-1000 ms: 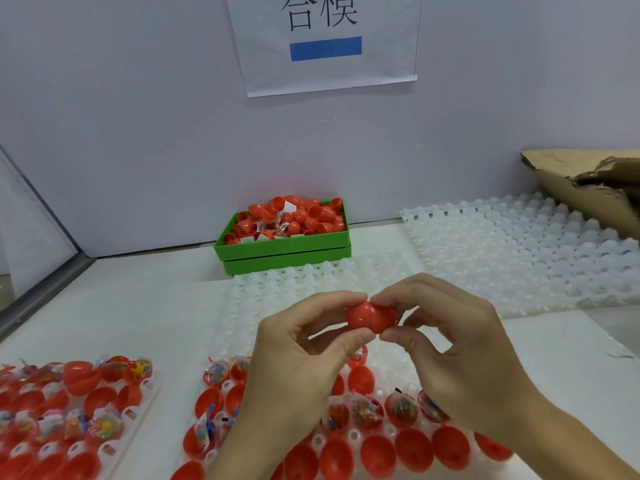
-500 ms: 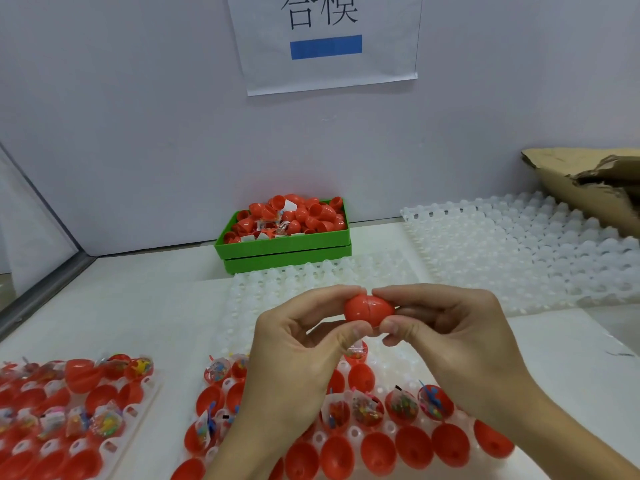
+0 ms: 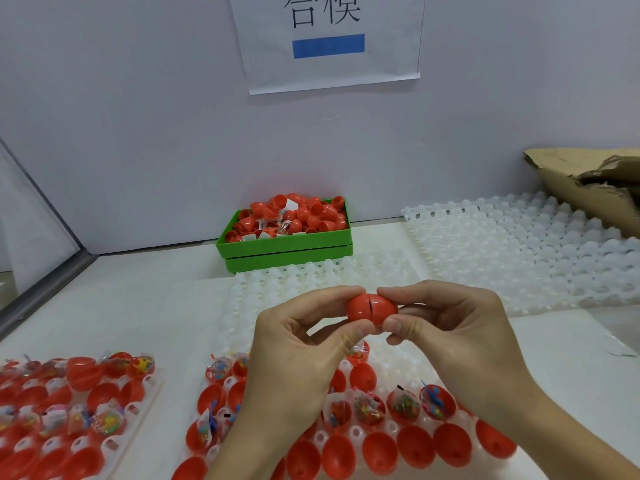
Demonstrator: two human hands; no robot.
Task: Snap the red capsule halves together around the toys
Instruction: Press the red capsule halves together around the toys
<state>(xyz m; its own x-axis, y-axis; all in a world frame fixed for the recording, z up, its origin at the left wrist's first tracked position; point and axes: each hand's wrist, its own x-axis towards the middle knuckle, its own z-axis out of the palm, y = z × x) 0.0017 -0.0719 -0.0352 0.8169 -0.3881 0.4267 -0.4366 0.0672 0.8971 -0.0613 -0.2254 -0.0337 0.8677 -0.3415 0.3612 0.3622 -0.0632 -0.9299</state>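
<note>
Capsule [image 3: 371, 307]: held in the air above the near tray [image 3: 391, 427], between both sets of fingertips; its long axis runs left to right, from one hand to the other.
Left hand [image 3: 294, 362]: forefinger over the top and thumb under the left half, pinching it; the other fingers curl behind, out of sight.
Right hand [image 3: 460, 344]: forefinger over the top and thumb under the right half, pinching it, the rest tucked behind.
Seam: a dark slit shows at the middle, facing the camera, midway between the two thumbs; the halves look not fully seated there.
Key relation: each half lies straight inward from its own fingers, so a push along the long axis, hand toward hand, is what should close the slit; both hands are equally near.
Hidden: the toy inside cannot be seen; the far side of the seam is hidden, so whether it has caught there cannot be told.
Below the fingers: open halves [image 3: 381, 453] and bagged toys [image 3: 403, 405] in the tray on the worktop [image 3: 145, 296]; the left wrist covers part of it.
Beyond the fingers: a green bin [image 3: 284, 242] of red halves, well apart.
</note>
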